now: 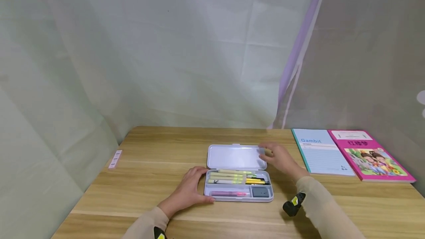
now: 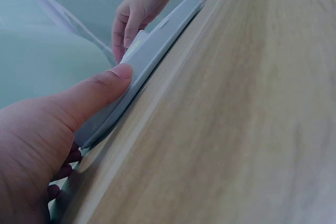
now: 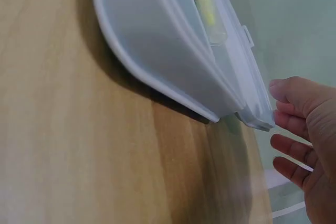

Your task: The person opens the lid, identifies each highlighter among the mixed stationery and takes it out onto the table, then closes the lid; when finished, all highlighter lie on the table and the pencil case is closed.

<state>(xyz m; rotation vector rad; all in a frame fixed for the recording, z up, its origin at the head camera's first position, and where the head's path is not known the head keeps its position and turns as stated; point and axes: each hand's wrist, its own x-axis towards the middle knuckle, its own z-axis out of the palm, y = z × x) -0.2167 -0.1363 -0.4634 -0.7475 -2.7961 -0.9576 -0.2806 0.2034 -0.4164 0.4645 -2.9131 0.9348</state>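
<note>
A white pencil case [image 1: 239, 199] lies on the table with its lid [image 1: 234, 156] folded back. Yellow-green pens [image 1: 229, 177] and a yellow-and-black pen [image 1: 255, 182] lie in its upper compartment. A pink pen [image 1: 229, 194] and a dark grey block [image 1: 260, 192] occupy the front compartments. My left hand [image 1: 187, 189] grips the case's left end, thumb on the front side [image 2: 102, 90] and fingers around the far side. My right hand [image 1: 282, 159] is at the lid's right edge, fingers loosely bent; the right wrist view shows its fingertips [image 3: 281, 87] beside the lid corner.
A light blue notebook [image 1: 322, 158] and a pink picture-covered book [image 1: 375, 158] lie at the right of the wooden table [image 1: 159, 150]. A small white label strip [image 1: 115, 159] sits by the left edge. Pale curtains [image 1: 199, 54] hang behind the table.
</note>
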